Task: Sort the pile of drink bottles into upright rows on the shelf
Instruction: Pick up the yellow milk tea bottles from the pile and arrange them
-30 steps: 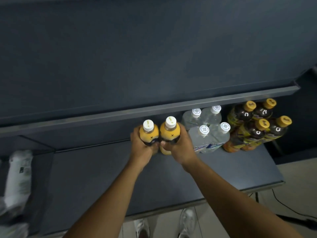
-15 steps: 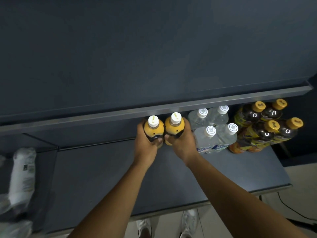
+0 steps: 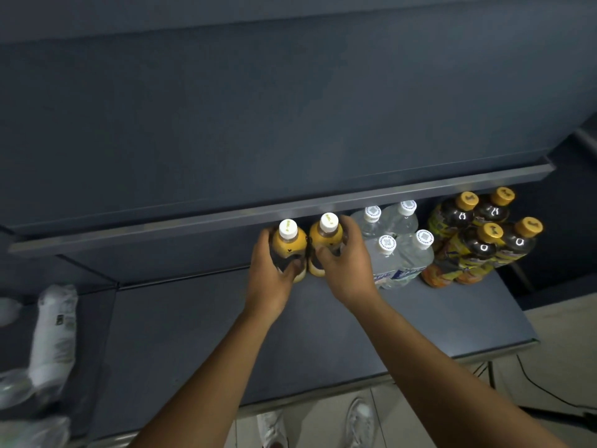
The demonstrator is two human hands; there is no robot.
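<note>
The left juice bottle [image 3: 288, 246] is gripped by curled fingers of the left hand [image 3: 274, 281], and the right juice bottle [image 3: 327, 238] by the right hand [image 3: 348, 270]. Both are held upright at the back of the shelf [image 3: 323, 337], just beside the water bottles [image 3: 392, 253]. They should be seated flat and aligned before release.

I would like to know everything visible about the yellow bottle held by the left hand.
The yellow bottle is upright near the back of the dark shelf and seems to rest on it. It looks like clear plastic filled with yellow-orange drink, with a white ribbed cap and a dark label band lower down. The left hand wraps around its lower body. Close on its right is a twin bottle, held by the right hand.
</note>
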